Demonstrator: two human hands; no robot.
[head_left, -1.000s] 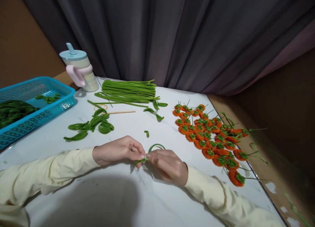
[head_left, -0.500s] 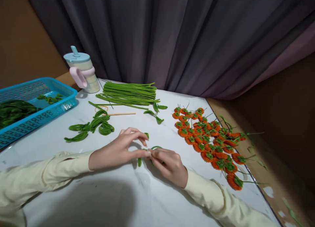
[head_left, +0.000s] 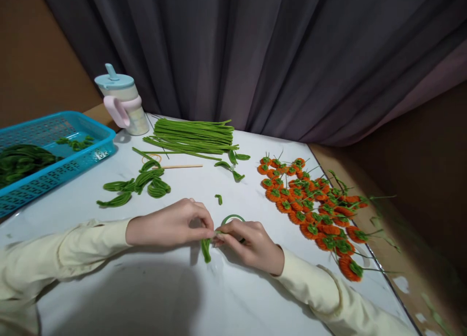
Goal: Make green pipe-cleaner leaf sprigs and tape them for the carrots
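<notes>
My left hand (head_left: 171, 225) and my right hand (head_left: 251, 243) meet low on the white table (head_left: 153, 297), fingertips pinched together on a small folded green pipe-cleaner leaf (head_left: 206, 248) that hangs down between them. A roll of green tape (head_left: 232, 219) lies just behind my right hand's fingers. A short green scrap (head_left: 219, 199) lies beyond the hands.
A heap of orange pipe-cleaner flowers (head_left: 310, 204) with green centres covers the right side. Straight green pipe cleaners (head_left: 193, 134) lie at the back, folded green leaves (head_left: 138, 185) at left, with a wooden stick (head_left: 180, 167). A blue basket (head_left: 54, 156) and a lidded cup (head_left: 122, 105) stand far left.
My left hand's fingers, lifted and spread half a second ago, have closed back onto the green leaf. The leaf now hangs lower between the hands. The view shifted slightly.
</notes>
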